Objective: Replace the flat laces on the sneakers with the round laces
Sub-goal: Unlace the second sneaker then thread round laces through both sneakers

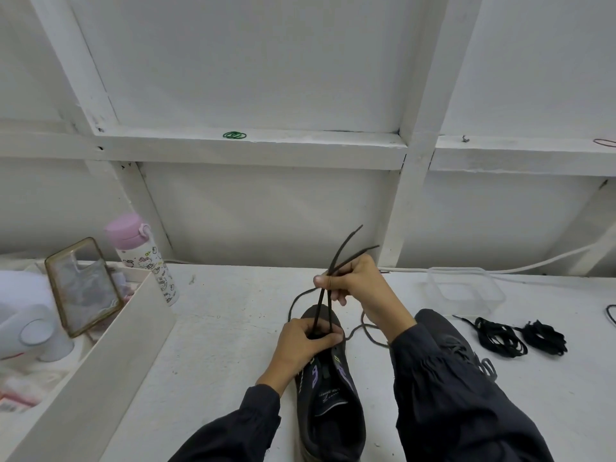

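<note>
On the white desk (216,345), a dark grey, purple-trimmed sneaker (333,411) is lying near-centre, heel cut off. A second sneaker (466,348) is hiding behind the right sleeve. The left hand (300,341) is gripping the first sneaker's far end. The right hand (360,288) is clenching both ends of a dark lace (343,251) above.

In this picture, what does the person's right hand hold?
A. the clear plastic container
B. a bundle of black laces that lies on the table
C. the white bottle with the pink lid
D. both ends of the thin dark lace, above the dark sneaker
D: the right hand pinches both ends of the thin dark lace, lifted above the dark sneaker that the left hand grips.
</note>
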Demonstrator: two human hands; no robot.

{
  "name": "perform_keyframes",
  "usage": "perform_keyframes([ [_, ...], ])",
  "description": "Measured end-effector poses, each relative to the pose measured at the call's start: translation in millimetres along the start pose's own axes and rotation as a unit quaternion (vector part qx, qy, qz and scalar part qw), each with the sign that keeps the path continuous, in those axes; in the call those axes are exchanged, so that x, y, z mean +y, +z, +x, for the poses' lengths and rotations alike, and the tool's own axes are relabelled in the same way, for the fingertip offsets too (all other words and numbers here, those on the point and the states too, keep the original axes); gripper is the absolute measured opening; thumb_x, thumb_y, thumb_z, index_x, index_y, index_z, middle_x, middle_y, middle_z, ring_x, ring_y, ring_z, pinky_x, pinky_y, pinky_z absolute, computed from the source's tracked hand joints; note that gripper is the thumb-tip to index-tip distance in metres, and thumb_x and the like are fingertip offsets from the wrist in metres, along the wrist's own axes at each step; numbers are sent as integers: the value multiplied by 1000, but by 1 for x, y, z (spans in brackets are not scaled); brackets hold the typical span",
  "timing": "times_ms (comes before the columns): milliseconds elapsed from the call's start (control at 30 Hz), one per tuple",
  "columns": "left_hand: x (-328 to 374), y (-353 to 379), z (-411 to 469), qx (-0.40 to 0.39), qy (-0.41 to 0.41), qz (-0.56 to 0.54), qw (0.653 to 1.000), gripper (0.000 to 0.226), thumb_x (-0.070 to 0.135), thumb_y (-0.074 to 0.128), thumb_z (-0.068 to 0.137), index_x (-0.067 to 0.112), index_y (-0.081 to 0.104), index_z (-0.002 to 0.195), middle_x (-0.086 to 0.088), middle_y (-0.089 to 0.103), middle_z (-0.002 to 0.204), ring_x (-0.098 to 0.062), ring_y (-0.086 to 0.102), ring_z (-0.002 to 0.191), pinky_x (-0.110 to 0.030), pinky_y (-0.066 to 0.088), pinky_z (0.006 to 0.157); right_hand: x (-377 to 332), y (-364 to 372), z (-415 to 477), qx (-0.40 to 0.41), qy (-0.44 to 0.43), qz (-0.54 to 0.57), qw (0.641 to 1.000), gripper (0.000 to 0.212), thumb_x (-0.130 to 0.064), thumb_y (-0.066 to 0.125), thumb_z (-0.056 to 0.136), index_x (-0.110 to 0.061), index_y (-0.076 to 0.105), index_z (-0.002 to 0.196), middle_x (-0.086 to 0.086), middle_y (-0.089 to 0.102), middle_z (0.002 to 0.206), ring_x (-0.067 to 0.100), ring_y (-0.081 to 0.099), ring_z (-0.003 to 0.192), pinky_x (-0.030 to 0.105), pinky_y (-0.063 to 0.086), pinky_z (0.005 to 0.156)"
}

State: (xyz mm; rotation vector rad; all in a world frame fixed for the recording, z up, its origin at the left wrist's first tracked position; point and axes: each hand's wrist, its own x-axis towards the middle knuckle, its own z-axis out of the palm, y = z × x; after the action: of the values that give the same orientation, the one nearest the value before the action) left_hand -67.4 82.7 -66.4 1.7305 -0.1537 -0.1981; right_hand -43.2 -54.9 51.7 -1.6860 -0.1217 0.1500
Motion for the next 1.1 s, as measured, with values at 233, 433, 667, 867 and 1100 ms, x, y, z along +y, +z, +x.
perform_keyframes([
  [233, -3, 0, 0, -4, 6, 26, 1000, 9, 19, 81, 77, 20, 79, 85, 9, 76, 85, -4, 70, 88, -18, 52, 85, -49, -10, 16, 26, -20, 134, 990, 7, -2, 71, 82, 3, 69, 78, 8, 70, 70, 6, 49, 45, 14, 40, 43],
  [433, -4, -1, 2, -10, 4, 40, 999, 9, 23, 79, 79, 19, 78, 87, 7, 76, 86, -8, 70, 88, -25, 54, 87, -40, -4, 52, 54, -20, 201, 978, 11, -1, 69, 85, 8, 66, 91, 9, 67, 79, 7, 58, 53, 15, 49, 54],
  [667, -4, -2, 3, -10, -7, 51, 999, 7, 26, 76, 83, 21, 78, 86, 9, 76, 87, -6, 70, 89, -28, 54, 90, 72, -37, 73, 30, 182, -191, 964, 38, 3, 65, 87, 4, 56, 124, 12, 63, 94, 24, 64, 73, 35, 61, 69],
  [867, -4, 1, 2, -6, 18, 76, 997, 9, 28, 74, 84, 19, 77, 86, 11, 75, 86, -7, 69, 87, -31, 54, 89, 126, -37, 52, 69, 182, -439, 877, 24, -29, 70, 83, -16, 57, 98, 5, 63, 99, 26, 65, 82, 32, 52, 74],
  [1100, -6, 2, -1, 1, 19, 100, 995, 20, 33, 73, 83, 14, 75, 86, 14, 75, 87, -6, 69, 86, -36, 54, 88, 66, -44, 72, 152, 89, -13, 984, 11, -9, 46, 99, 1, 50, 95, 13, 63, 66, 17, 53, 34, 20, 33, 34],
])
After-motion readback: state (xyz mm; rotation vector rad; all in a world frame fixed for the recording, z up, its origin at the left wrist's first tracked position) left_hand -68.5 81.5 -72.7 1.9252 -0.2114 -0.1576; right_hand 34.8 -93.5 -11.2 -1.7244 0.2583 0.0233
